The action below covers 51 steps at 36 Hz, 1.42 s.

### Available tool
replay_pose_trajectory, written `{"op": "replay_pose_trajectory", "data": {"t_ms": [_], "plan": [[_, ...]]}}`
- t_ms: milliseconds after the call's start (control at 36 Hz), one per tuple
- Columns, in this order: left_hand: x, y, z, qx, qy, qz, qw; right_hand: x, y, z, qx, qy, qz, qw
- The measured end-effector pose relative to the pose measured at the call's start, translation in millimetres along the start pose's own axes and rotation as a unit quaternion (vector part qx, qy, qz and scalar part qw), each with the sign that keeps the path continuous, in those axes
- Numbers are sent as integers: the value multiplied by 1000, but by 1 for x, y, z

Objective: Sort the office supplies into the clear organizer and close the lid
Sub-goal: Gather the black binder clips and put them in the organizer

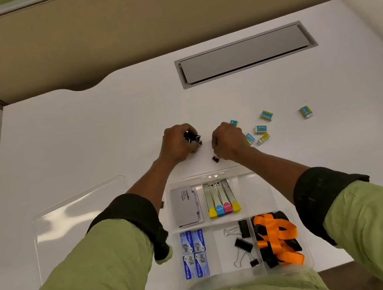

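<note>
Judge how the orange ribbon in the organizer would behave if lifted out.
The orange ribbon lies in loose, folded loops, so it is probably floppy and would trail when lifted. It looks thin and flat, so it is likely light. Its sheen suggests it may be slippery to pinch.

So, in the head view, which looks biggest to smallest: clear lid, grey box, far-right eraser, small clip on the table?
1. clear lid
2. grey box
3. far-right eraser
4. small clip
The last two lie farther from the camera, which shrinks them a little.
</note>
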<state>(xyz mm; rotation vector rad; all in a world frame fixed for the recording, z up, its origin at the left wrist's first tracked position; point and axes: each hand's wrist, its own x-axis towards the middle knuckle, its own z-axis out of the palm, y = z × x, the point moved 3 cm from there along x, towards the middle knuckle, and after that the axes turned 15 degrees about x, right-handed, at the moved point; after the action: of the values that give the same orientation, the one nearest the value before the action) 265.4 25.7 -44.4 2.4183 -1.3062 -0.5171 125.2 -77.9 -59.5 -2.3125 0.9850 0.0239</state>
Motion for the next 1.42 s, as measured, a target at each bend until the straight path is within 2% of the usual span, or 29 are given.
{"op": "replay_pose_trajectory", "data": {"t_ms": [194, 361, 500, 694, 778, 944, 1083, 1167, 1306, 1417], "plan": [[-20, 7, -28, -129, 31, -42, 990, 8, 23, -12, 120, -2, 75, 990], [-56, 23, -53, -148, 51, -47, 987, -21, 9, -48, 268, 10, 116, 956], [-114, 42, -71, -139, 30, -44, 989, -81, -20, -82, 353, -22, 96, 931], [-210, 58, -42, -128, -89, -85, 984, -191, -33, -58, 265, -148, 112, 946], [-235, 63, -18, -98, -135, -95, 981, -226, -32, -33, 222, -149, 111, 957], [-254, 77, 12, 12, -141, -71, 987, -250, -33, -8, 126, -127, 78, 981], [-257, 88, 19, 46, -164, -50, 984, -253, -36, -10, 61, -144, 40, 987], [-254, 90, 17, 70, -153, -47, 985, -246, -33, -18, 48, -115, 59, 991], [-228, 91, -7, 64, -116, -65, 989, -214, -16, -52, 107, 35, 87, 990], [-188, 87, -33, 81, -56, -85, 991, -167, 4, -84, 115, 110, 122, 980]]}}
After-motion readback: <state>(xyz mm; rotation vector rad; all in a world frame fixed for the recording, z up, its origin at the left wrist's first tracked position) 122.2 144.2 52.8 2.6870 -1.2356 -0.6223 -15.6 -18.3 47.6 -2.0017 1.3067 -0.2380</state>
